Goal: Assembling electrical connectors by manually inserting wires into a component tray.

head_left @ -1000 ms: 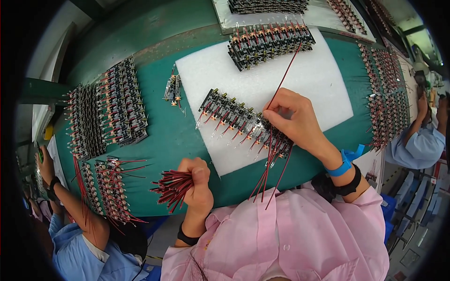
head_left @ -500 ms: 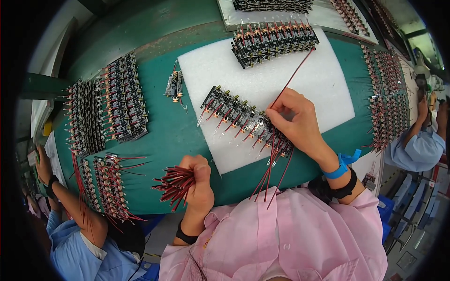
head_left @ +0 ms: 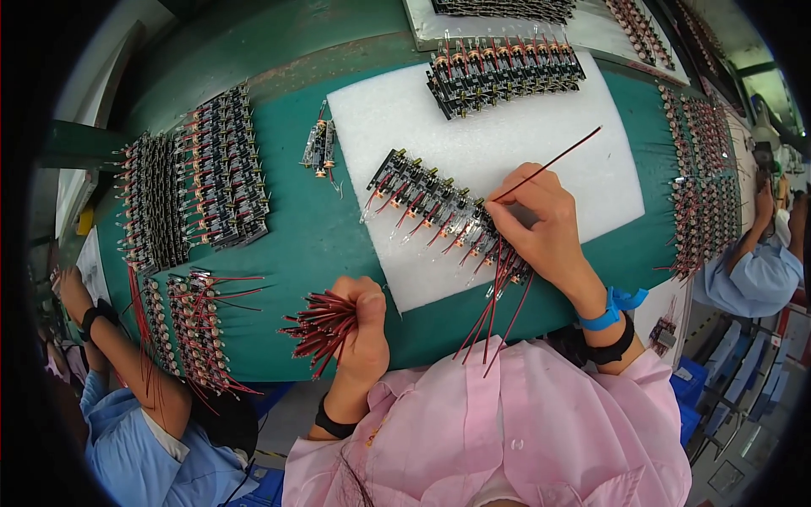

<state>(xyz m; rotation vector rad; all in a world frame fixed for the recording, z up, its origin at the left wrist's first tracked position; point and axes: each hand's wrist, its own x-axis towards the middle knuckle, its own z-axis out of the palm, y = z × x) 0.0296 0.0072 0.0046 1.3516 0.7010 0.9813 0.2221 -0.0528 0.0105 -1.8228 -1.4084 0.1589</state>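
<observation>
My left hand (head_left: 363,325) is closed round a thick bundle of dark red wires (head_left: 317,329), held over the table's near edge. Between thumb and fingertips, my right hand (head_left: 541,221) pinches a single dark red wire (head_left: 562,155) that slants up to the right. Its lower end is hidden by my fingers, at the row of small circuit boards (head_left: 431,201). That row lies slantwise on a white foam sheet (head_left: 524,148). From the row's right end several red wires (head_left: 487,317) hang toward me, while clear tips and short red leads stick out along its near side.
A second board row (head_left: 507,72) sits on the foam's far part. Two loose boards (head_left: 319,148) lie left of the foam on the green mat (head_left: 304,232). More board stacks (head_left: 194,182) stand at left, others (head_left: 699,169) at right. Co-workers' arms (head_left: 127,355) show at both sides.
The wire in my right hand has swung from steep to a flatter slant, its free tip moving right and down. My right hand has shifted slightly right; my left still grips the bundle.
</observation>
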